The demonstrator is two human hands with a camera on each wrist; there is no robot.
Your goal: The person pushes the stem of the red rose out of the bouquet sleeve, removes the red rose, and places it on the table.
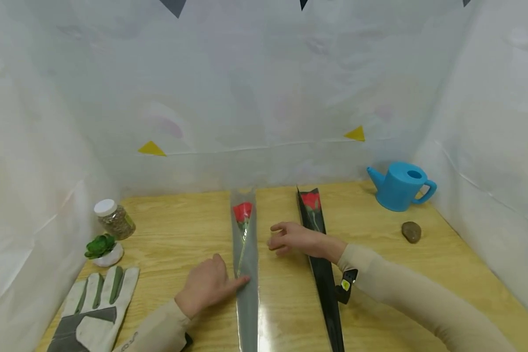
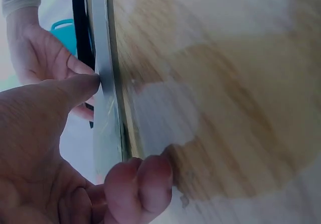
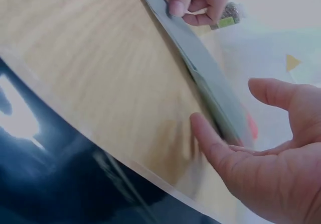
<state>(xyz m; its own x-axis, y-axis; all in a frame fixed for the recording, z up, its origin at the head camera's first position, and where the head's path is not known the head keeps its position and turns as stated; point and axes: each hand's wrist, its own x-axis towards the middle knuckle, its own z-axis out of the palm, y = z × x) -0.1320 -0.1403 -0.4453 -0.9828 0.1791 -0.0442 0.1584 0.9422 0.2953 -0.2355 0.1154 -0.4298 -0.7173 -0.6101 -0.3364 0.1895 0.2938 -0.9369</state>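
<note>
A grey flower sleeve with a red rose inside lies lengthwise on the table, flower end away from me. My left hand is at its left side, the thumb straight and pressing on the sleeve, the other fingers bent beside it. To the right lies a black sleeve with a second red rose. My right hand hovers between the two sleeves, its forearm crossing over the black one. Its fingers are relaxed and hold nothing, as the right wrist view shows; the fingertips point toward the grey sleeve.
On the left are a jar with a white lid, a small potted succulent and a work glove. A blue watering can and a brown stone are on the right. White sheeting surrounds the wooden table.
</note>
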